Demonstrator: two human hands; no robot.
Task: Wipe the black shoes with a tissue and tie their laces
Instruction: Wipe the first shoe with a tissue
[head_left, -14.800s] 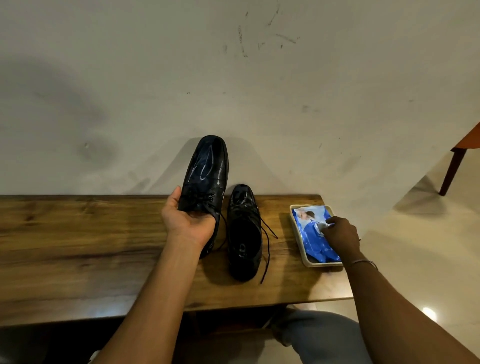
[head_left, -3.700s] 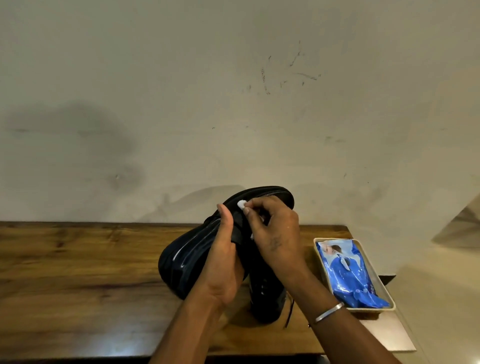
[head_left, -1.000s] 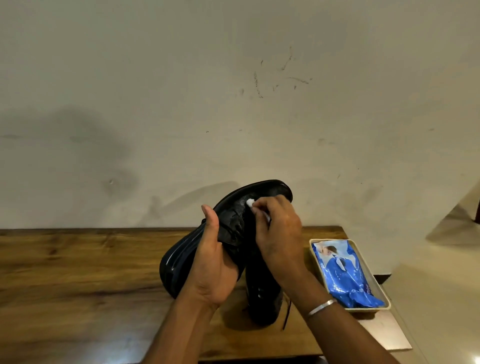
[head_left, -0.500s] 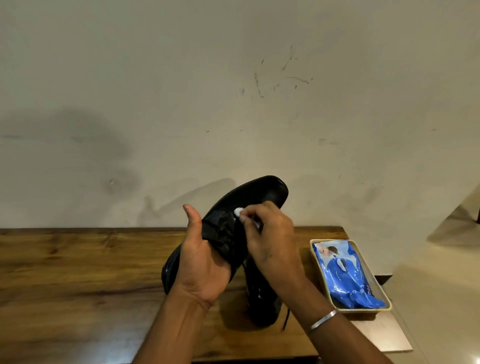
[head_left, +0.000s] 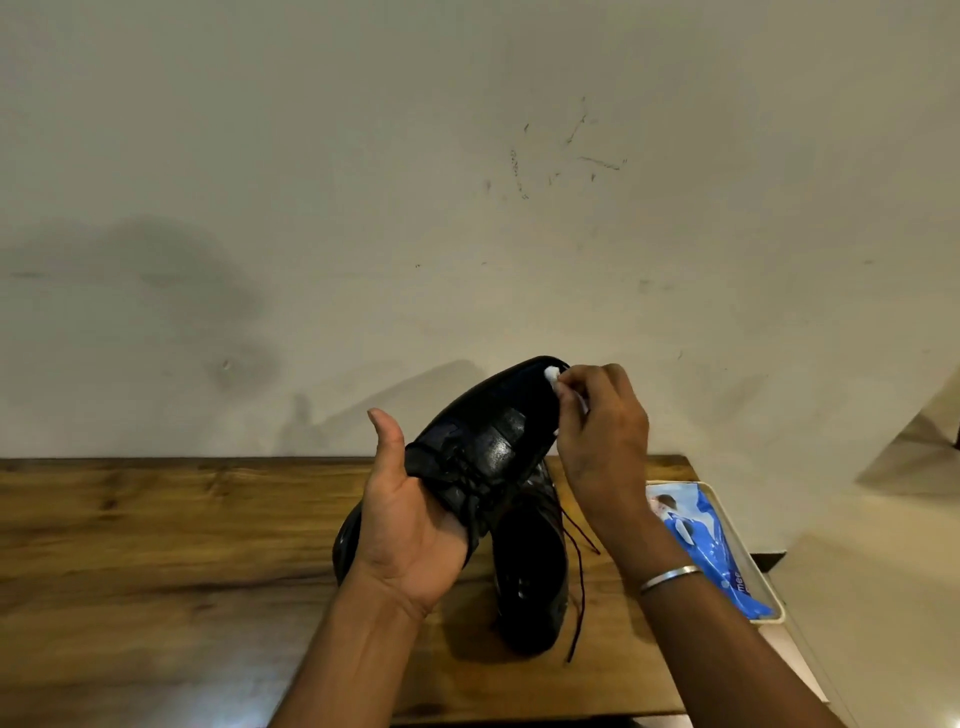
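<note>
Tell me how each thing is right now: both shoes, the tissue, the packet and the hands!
held shoe: lifted, toe tilted up, gripped by left hand
second shoe: lying on table, lace untied
tissue: wadded, pinched by right hand against held shoe's toe
blue packet: lying in tray

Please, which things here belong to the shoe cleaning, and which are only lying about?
For the job: lifted black shoe in the left hand; white tissue pinched by the right hand at its toe; second black shoe, laces untied; blue tissue pack.
Only lying about: white tray under the pack; wooden table.
</note>
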